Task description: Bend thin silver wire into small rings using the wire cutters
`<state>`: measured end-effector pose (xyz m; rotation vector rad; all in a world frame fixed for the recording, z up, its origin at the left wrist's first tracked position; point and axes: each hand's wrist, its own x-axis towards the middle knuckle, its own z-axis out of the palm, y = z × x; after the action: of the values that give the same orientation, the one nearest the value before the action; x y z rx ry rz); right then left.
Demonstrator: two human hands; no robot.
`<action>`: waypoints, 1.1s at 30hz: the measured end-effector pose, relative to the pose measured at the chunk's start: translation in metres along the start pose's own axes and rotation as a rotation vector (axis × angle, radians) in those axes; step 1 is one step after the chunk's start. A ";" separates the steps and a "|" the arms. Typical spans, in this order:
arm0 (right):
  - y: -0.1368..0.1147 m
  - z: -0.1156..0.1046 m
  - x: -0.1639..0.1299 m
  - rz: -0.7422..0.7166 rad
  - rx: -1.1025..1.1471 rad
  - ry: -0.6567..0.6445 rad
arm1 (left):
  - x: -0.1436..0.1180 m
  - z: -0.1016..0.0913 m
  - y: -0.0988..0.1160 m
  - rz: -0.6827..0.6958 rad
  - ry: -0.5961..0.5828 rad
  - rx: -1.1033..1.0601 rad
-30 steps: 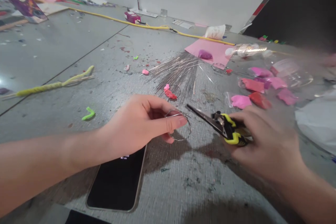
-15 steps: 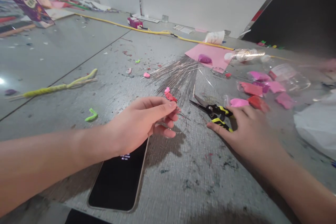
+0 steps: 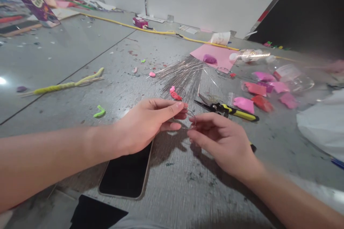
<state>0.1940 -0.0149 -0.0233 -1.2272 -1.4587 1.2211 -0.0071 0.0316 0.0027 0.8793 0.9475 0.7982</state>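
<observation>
My left hand (image 3: 146, 125) pinches a thin silvery wire (image 3: 192, 113) between thumb and fingers. Curled from the other side, my right hand (image 3: 225, 143) has its fingertips on the bent end of that wire. Just behind the hands lies a small pink-and-red clay piece (image 3: 176, 93). The black-and-yellow pliers (image 3: 215, 107) rest on the table with jaws apart, one handle partly hidden by my right hand. A fanned bundle of straight wires (image 3: 182, 73) spreads beyond. Under my left wrist is a dark-screened phone (image 3: 125, 175).
Pink, red and purple clay packets (image 3: 243, 104) sit at the right, near a clear plastic bottle (image 3: 297, 78). A yellow-green wrapped stem (image 3: 56, 88) and a bright green clay bit (image 3: 100, 111) lie left. A yellow cable (image 3: 126, 27) crosses the back by a pink sheet (image 3: 197, 53).
My right hand has let go of the pliers and moved left to the wire at my left hand. The pliers' handles have spread apart. The phone screen has gone dark.
</observation>
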 end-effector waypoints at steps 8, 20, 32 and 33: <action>-0.005 0.001 -0.005 0.007 0.056 0.127 | -0.010 0.001 0.008 0.145 -0.088 0.490; -0.011 0.007 -0.016 0.193 0.060 0.104 | -0.016 0.004 -0.001 0.327 -0.172 0.610; 0.006 0.003 -0.024 0.054 -0.061 -0.056 | -0.011 0.005 0.000 0.209 -0.111 0.420; 0.005 0.002 -0.024 0.052 -0.075 -0.046 | -0.012 0.006 0.000 0.199 -0.115 0.425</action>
<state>0.1962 -0.0388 -0.0289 -1.3016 -1.5269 1.2467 -0.0062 0.0198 0.0088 1.3915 0.9532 0.7154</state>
